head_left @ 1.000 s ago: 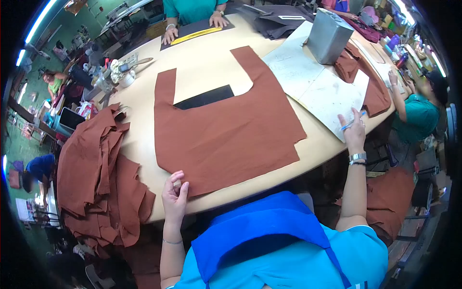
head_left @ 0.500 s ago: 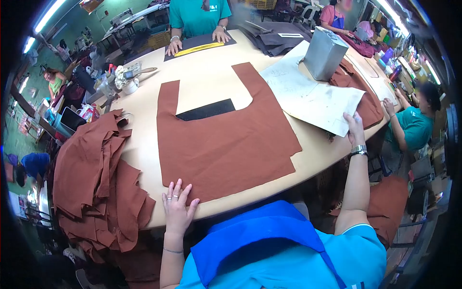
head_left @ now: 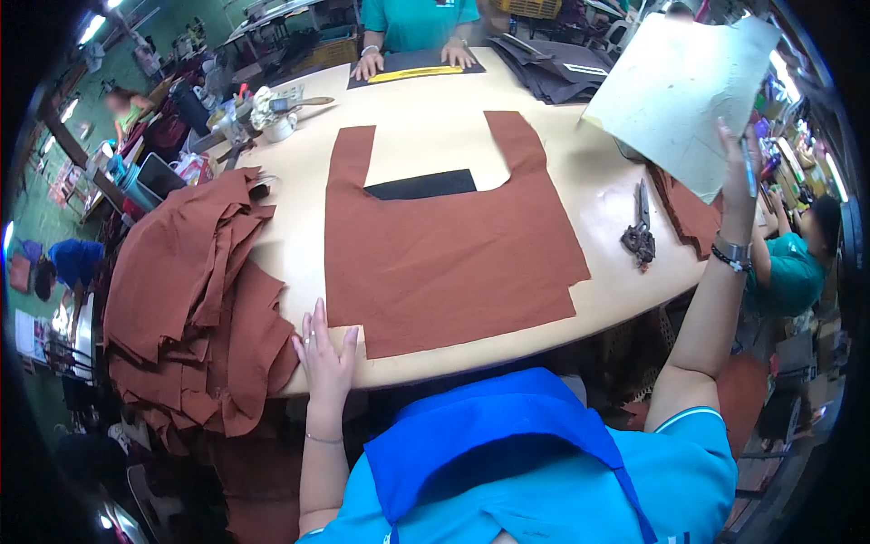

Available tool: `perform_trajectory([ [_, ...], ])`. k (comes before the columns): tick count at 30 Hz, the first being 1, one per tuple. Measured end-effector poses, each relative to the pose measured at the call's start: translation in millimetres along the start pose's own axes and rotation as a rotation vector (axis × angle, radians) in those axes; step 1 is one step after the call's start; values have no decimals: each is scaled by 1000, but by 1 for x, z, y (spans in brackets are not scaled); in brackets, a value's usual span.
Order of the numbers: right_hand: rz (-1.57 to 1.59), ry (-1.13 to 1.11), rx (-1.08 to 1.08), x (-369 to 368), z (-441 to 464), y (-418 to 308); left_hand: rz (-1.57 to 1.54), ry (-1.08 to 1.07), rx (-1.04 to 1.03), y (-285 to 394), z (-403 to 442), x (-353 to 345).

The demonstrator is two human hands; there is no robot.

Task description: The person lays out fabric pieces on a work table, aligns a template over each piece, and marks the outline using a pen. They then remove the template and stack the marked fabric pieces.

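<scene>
Right hand point(head_left: 739, 168) pinched a large off-white paper-like sheet point(head_left: 684, 91), raised | left hand point(head_left: 328, 363) spread beside the rust-brown U-necked cloth panel point(head_left: 453, 263), flat on the cream tabletop point(head_left: 426, 136) | a low sweep of the sheet, I reckoned, could drag the cloth askew

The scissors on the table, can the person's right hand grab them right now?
Probably not just yet: the right hand is busy holding up the white sheet. Otherwise the way looks free, since nothing covers the scissors on the table.
</scene>
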State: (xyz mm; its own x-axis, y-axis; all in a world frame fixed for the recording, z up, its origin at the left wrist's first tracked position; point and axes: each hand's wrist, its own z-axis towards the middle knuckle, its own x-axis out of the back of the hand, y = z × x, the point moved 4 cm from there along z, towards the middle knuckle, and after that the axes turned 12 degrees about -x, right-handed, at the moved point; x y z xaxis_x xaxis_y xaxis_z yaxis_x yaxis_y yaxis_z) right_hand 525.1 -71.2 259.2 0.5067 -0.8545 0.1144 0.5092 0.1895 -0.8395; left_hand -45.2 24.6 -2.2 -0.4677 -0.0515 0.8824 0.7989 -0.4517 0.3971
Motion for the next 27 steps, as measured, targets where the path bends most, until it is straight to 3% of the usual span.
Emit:
perform_trajectory([
  [4, 231, 152, -131, -15, -23, -52, -456, 93, 25, -3, 15, 3],
  [6, 339, 89, -159, -18, -25, -62, -765, 202, 79, -3, 20, 0],
  [9, 433, 2, -216, -26, -29, -69, -640, 189, 71, 1, 23, 7],
  [12, 599, -117, -281, -46, -34, -68, -2, 11, -131, -7, 25, 11],
  [15, 722, -345, -399, -78, -53, -69, -173, 242, -153, -3, 37, 19],
  [17, 709, -483, -379, -103, -73, -65, -714, 147, 50, 3, 53, 12],
  [19, 570, -437, -318, -121, -83, -46, -1331, 74, 343, 38, 63, 4],
  [21, 853, -671, -488, -143, -101, -47, -1735, -144, 162, 58, 73, -15],
  [23, 754, -613, -561, -140, -104, -26, -2035, -231, -131, 64, 77, -18],
  [24, 700, -582, -603, -137, -106, -14, -1999, -218, 54, 68, 81, -13],
  [26, 595, -596, -575, -128, -113, 1, -1982, -236, 227, 56, 82, -20],
  [27, 542, -602, -558, -121, -115, 11, -1878, -137, 207, 47, 85, -20],
])
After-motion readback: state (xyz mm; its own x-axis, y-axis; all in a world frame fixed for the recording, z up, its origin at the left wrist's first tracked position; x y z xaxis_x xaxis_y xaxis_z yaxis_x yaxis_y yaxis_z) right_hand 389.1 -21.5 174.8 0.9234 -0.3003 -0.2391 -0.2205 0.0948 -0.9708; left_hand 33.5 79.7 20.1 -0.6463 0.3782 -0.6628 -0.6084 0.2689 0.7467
